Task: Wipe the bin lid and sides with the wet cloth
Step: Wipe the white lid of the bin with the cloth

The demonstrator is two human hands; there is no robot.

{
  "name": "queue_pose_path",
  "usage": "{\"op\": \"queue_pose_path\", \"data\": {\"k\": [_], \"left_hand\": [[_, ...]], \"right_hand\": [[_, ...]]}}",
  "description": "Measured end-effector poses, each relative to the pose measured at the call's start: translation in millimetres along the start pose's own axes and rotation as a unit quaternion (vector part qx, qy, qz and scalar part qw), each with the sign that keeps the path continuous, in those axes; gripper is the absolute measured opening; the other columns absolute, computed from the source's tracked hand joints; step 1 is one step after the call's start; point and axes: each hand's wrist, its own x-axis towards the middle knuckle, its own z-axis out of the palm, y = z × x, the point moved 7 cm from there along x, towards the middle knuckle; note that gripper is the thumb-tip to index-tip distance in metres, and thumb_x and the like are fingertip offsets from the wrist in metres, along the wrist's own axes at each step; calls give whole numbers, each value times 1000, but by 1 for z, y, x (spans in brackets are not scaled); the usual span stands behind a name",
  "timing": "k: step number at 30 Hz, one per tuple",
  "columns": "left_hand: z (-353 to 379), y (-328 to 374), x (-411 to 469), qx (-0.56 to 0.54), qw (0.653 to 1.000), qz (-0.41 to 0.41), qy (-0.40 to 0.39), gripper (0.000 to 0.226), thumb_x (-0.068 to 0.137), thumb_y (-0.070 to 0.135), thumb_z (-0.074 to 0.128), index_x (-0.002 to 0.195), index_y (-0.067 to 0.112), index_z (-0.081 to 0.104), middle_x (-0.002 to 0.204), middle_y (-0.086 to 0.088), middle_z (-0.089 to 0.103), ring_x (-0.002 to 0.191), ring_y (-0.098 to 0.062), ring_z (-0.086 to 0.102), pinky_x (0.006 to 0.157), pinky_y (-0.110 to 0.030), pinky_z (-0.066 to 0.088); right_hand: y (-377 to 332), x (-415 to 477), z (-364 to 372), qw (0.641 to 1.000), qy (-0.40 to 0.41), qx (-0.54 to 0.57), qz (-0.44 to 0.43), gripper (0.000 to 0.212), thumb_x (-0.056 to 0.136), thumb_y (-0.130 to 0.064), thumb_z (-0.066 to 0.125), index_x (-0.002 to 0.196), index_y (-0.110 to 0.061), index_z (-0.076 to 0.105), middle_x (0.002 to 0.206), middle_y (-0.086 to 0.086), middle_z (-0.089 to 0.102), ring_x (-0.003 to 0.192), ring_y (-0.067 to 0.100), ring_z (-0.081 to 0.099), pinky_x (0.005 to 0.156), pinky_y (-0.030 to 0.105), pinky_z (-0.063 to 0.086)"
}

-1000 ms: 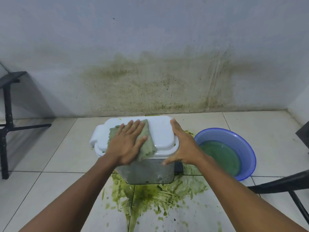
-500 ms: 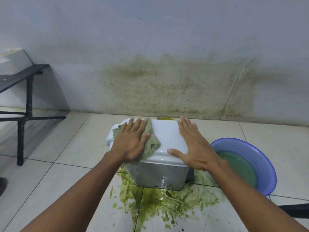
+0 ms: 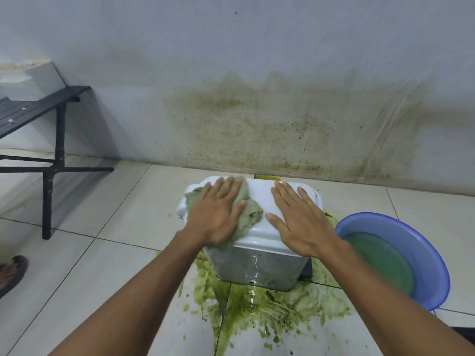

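- Left hand [image 3: 218,217] flat on green cloth [image 3: 250,211], pressing it onto white bin lid [image 3: 259,199], frame centre.
- Right hand [image 3: 299,222] flat on lid, beside cloth.
- Green spill [image 3: 257,309] on tiles below the bin.
- Blue basin [image 3: 401,260], lower right, holds greenish water.
- Black bench [image 3: 38,124], left.

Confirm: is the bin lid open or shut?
Shut: white plastic lid sits flat on the grey bin body, no gap visible along its front edge.

Moderate, flat, cool light; no hard shadows. Glare streaks on wet bin side [image 3: 257,268] just below bin lid [image 3: 259,201]. Soft shadow on wall [image 3: 102,129] far left of lid. Slight softness throughout; tile joints [image 3: 74,233] bowed away from lid.
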Motion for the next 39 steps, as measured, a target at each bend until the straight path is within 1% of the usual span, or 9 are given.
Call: {"op": "queue_pose_path", "data": {"k": [3,6,11,14,22,24,29,33,39], "left_hand": [[-10,-46,13,-6,996,-85,-4,65,107,53,16,164,21,8,171,-2,5,158,-22,-1,128,-43,-1],[-12,-42,42,5,992,-127,-20,65,108,50,17,164,17,9,171,-7,6,158,-26,0,127,-49,-1],[6,41,22,-1,1000,0,-23,63,108,48,12,163,22,-3,171,1,-7,157,-18,-12,126,-43,-10],[6,28,-14,-6,1000,25,3,62,108,50,11,163,25,-1,170,7,-5,156,-12,-11,127,-39,-8],[-8,-52,22,-26,985,-169,-14,67,108,49,15,164,14,3,172,-7,0,158,-27,-4,127,-48,1],[-3,-19,32,-10,988,-150,-15,69,107,51,12,163,13,0,172,-7,-2,158,-26,-6,127,-48,-1],[12,42,-16,-17,999,-17,37,68,104,55,3,164,22,0,171,4,-2,157,-13,-8,127,-37,-8],[7,5,-31,-17,995,-47,87,68,102,57,3,163,28,11,170,9,8,157,-9,-3,127,-34,-7],[-2,-15,24,-28,995,-49,85,63,105,50,11,163,25,19,170,5,17,157,-14,4,127,-39,-4]], "right_hand": [[0,0,0,1000,-6,-2,3,87,86,-62,-12,160,-16,-6,167,-4,-15,152,8,-18,125,36,-8],[1,1,0,1000,-12,-4,4,74,99,-59,1,160,-16,-6,167,-3,-14,152,8,-17,125,36,-9],[1,1,2,1000,2,-11,3,89,85,-64,-11,160,-17,-3,168,-3,-10,153,8,-14,126,38,-6],[1,0,1,1000,3,-16,-1,91,87,-73,-8,160,-18,-6,167,-3,-13,153,9,-15,126,38,-6],[-2,-2,-1,1000,-16,-2,10,74,101,-59,6,160,-16,-7,166,-3,-16,152,8,-18,125,38,-9],[0,0,-2,1000,-12,7,11,74,99,-58,1,160,-17,-4,167,-4,-14,152,7,-16,125,37,-9],[2,5,-5,999,-13,26,20,61,108,-41,21,161,-17,3,168,-5,-7,153,7,-10,125,33,-8],[15,20,-16,996,-29,85,27,58,108,-40,27,161,-22,12,168,-5,1,154,10,-3,124,29,-4],[19,29,-11,994,-60,47,80,65,104,-55,20,161,-28,2,169,4,-3,155,21,-5,125,40,-4]]}}
